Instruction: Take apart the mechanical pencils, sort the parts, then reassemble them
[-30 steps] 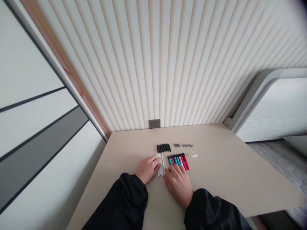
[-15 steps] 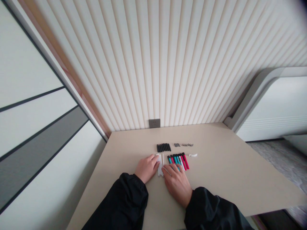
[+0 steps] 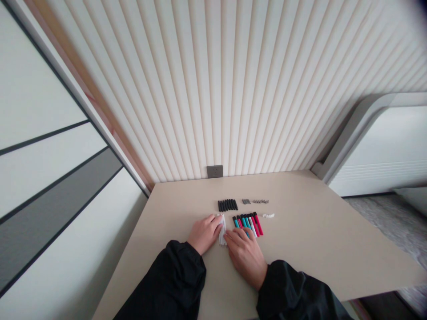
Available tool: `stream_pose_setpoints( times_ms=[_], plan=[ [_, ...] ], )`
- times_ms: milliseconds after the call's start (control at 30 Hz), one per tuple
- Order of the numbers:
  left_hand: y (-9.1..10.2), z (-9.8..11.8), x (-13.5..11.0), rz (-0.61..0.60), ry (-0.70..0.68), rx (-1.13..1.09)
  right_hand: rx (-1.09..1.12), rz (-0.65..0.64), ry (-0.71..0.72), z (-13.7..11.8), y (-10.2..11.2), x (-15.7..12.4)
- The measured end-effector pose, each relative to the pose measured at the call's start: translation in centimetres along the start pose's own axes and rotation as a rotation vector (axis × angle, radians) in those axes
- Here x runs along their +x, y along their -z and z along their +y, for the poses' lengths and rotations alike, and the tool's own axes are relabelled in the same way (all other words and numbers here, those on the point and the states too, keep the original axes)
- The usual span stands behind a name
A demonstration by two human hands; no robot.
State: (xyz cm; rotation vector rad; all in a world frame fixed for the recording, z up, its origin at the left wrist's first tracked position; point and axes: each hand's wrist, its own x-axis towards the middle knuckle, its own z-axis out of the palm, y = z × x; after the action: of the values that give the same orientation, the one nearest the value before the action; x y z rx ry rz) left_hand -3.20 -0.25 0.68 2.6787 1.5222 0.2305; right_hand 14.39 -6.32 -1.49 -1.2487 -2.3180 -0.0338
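A row of slim white sticks, which look like pen refills, lies side by side on the table between my hands. My left hand rests along their left side, its thumb and fingers slightly apart and touching the row. From the right, my right hand has its fingertips drawn together against the row's right edge, hiding part of the sticks. Just beyond my right knuckles lie several pen barrels in red, teal and white with black ends. My right hand covers some of their lower ends.
Black tubes lie in a row farther back on the beige table. Beside them are small grey parts and metal springs or coils. Small white pieces sit right of the barrels. A socket is on the wall behind.
The single white stick that stood apart on the right now lies against the row. My right fingertips have moved slightly left with it. My left hand has hardly moved.
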Motion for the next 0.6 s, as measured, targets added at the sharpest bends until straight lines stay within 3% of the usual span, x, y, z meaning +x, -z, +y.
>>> stream_pose_setpoints(
  times_ms=[333,600],
  plan=[
    [0.3,0.21,0.02,-0.038,0.009,-0.01,-0.009,-0.003,-0.003,0.04,-0.22,-0.08],
    [0.12,0.14,-0.08,-0.002,0.029,-0.039,0.007,-0.027,-0.013,-0.15,0.15,0.0]
  ],
)
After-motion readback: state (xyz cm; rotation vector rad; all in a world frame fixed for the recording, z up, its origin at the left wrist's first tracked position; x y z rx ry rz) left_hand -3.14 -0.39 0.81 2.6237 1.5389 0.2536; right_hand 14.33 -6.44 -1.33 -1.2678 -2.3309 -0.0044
